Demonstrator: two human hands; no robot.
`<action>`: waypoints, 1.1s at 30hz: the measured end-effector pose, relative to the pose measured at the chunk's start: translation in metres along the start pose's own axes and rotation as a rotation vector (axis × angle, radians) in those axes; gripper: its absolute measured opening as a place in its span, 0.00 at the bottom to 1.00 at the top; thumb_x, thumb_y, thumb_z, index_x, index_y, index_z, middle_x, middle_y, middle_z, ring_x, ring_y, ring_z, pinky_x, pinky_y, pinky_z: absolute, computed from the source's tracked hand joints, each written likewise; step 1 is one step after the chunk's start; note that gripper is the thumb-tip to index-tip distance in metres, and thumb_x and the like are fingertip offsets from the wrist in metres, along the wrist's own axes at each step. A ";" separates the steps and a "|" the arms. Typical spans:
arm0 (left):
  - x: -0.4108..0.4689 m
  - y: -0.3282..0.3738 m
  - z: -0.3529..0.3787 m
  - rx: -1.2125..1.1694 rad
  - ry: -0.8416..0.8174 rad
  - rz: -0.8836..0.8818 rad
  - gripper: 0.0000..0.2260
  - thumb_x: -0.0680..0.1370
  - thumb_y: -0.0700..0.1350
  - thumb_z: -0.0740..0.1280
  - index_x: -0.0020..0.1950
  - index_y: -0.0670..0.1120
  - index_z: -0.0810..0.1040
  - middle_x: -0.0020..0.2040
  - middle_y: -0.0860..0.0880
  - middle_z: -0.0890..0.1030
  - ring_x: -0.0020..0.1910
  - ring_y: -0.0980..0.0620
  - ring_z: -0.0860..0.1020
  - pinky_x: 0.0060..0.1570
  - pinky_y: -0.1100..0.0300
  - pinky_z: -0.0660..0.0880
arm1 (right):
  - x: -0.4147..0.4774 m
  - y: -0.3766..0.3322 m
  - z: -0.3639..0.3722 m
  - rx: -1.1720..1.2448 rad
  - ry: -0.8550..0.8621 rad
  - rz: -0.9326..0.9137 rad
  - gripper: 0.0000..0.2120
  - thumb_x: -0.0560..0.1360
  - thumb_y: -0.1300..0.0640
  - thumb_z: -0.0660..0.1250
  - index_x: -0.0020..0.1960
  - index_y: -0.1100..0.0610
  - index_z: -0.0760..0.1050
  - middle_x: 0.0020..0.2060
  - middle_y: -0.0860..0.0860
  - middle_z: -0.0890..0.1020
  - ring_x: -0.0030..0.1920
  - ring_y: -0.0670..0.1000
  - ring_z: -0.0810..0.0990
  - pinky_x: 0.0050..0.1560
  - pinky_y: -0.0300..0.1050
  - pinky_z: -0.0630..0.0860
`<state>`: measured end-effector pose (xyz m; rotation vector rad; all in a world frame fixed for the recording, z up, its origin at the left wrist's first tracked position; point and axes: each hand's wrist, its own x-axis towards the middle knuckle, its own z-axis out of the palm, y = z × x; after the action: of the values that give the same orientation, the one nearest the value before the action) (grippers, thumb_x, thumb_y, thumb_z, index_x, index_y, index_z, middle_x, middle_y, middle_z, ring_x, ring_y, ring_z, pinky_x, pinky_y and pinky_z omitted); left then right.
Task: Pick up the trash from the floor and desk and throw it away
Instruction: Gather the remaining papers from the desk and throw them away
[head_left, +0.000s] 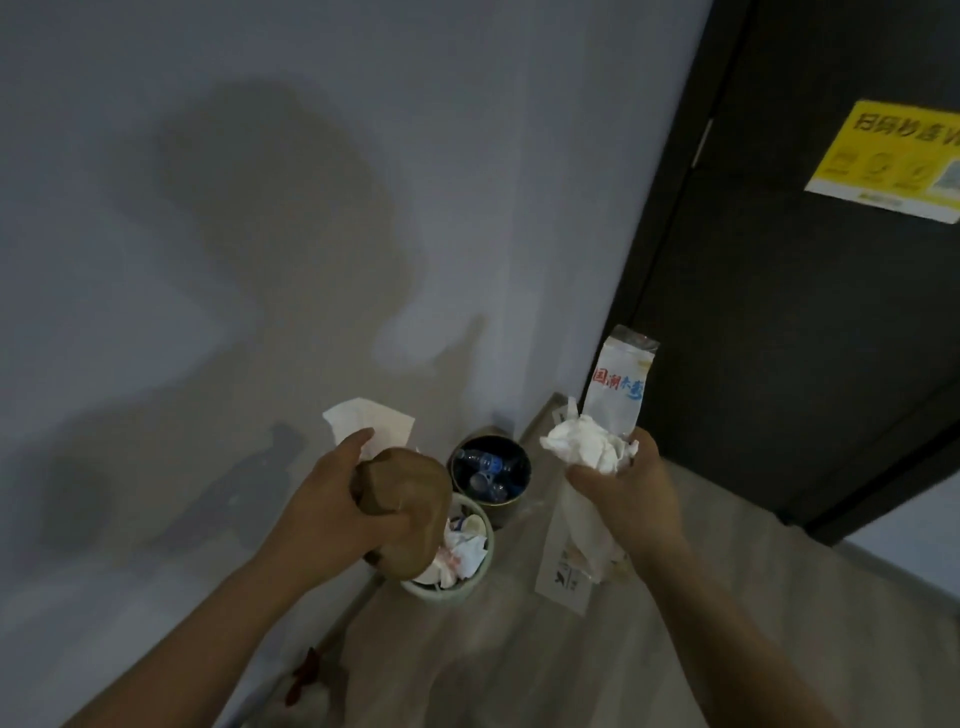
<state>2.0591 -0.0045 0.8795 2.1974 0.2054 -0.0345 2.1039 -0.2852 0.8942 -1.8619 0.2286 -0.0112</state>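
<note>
My left hand grips a crumpled brown paper bag and a white tissue, held just over a pale green bin full of white paper trash. My right hand is closed on a wad of white tissue, a white printed wrapper sticking up, and a long white paper bag hanging down. A dark round bin with plastic bottles stands behind the green one, against the wall.
Both bins sit in a corner between a pale wall and a dark door carrying a yellow sticker. Something small and red lies on the wooden floor by the wall, lower left.
</note>
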 end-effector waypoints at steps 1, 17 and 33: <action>0.009 -0.004 0.003 0.008 -0.002 -0.020 0.47 0.63 0.49 0.77 0.77 0.53 0.56 0.67 0.49 0.69 0.58 0.54 0.70 0.53 0.60 0.69 | 0.012 0.004 0.004 -0.001 -0.020 0.033 0.25 0.70 0.60 0.74 0.63 0.52 0.69 0.48 0.45 0.78 0.42 0.42 0.77 0.36 0.36 0.72; 0.174 -0.117 0.058 0.046 -0.272 -0.269 0.50 0.60 0.56 0.74 0.77 0.49 0.55 0.71 0.47 0.65 0.67 0.50 0.67 0.62 0.60 0.65 | 0.154 0.089 0.114 -0.124 -0.089 0.291 0.25 0.69 0.60 0.74 0.62 0.53 0.69 0.51 0.50 0.80 0.45 0.48 0.80 0.39 0.40 0.76; 0.244 -0.238 0.216 0.181 -0.447 -0.540 0.45 0.68 0.52 0.77 0.77 0.46 0.54 0.70 0.45 0.67 0.68 0.46 0.69 0.67 0.53 0.65 | 0.244 0.268 0.155 -0.243 -0.217 0.493 0.24 0.68 0.62 0.74 0.59 0.51 0.69 0.44 0.42 0.78 0.42 0.40 0.78 0.33 0.31 0.71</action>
<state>2.2725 -0.0066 0.5365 2.1845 0.5490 -0.8617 2.3216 -0.2535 0.5674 -1.9827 0.5505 0.5762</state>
